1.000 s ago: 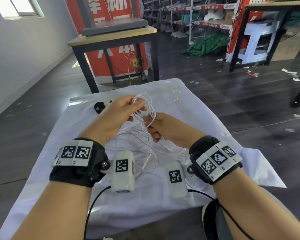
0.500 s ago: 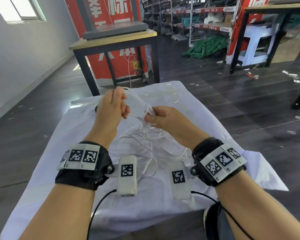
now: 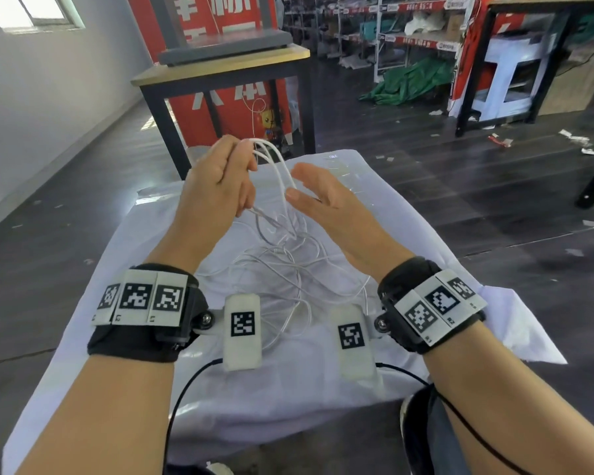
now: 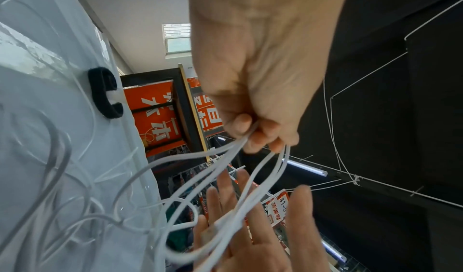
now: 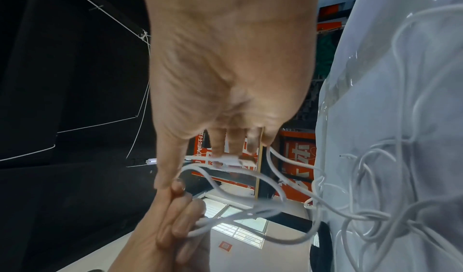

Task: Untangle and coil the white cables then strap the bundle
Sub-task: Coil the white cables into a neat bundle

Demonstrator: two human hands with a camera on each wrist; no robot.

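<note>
Left hand (image 3: 220, 186) pinches several loops of the white cables (image 3: 281, 255) at its fingertips, raised above the table (image 3: 494, 323). Right hand (image 3: 326, 200) spreads flat beside it, strands crossing its fingers. Below both hands the tangle sprawls; a black strap (image 4: 104, 92) lies beyond.

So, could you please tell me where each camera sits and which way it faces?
Head: worn on the head, looks forward and down at both forearms, left hand pinching white cables.
Left wrist: looks along the left hand's fingers; black strap behind.
Right wrist: looks along the open right hand.
All three show the cables.
</note>
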